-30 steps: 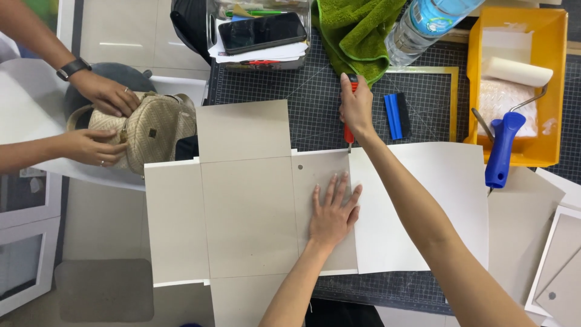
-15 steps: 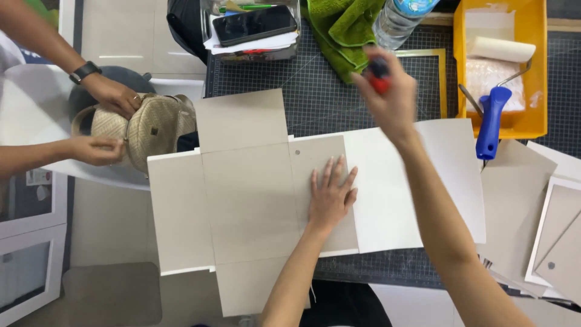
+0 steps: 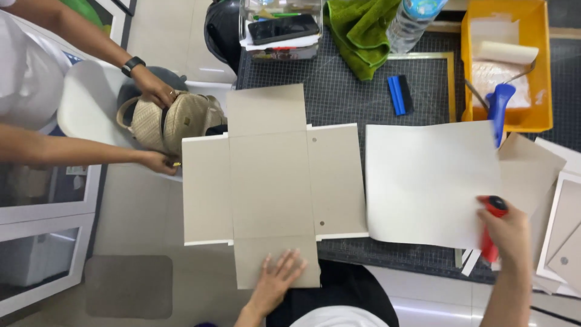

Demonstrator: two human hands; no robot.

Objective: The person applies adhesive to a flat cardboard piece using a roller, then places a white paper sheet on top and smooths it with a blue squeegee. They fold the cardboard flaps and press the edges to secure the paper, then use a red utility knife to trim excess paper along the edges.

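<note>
Card pinned flat, cutter parked off to the side

Your left hand [image 3: 278, 275] lies open on the card [image 3: 269, 181] at the bench's near edge, steadying it; your right hand [image 3: 508, 233] grips the red cutter [image 3: 491, 233] beside the white sheet [image 3: 431, 184].

Flat cross-shaped cardboard blank [image 3: 272, 181]: plain grey-beige, thin white edging. Large paper sheet [image 3: 431, 184]: off-white, unpatterned. Slim plastic tool [image 3: 491, 233] in right hand [image 3: 511, 239]: red, black cap. Cutting mat [image 3: 339, 97]: dark with fine pale grid. Crumpled towel [image 3: 363, 30]: green. Rectangular tray [image 3: 507, 60]: yellow; roller handle [image 3: 497, 109] blue. Woven backpack [image 3: 172, 121]: cream, probably quilted.
</note>
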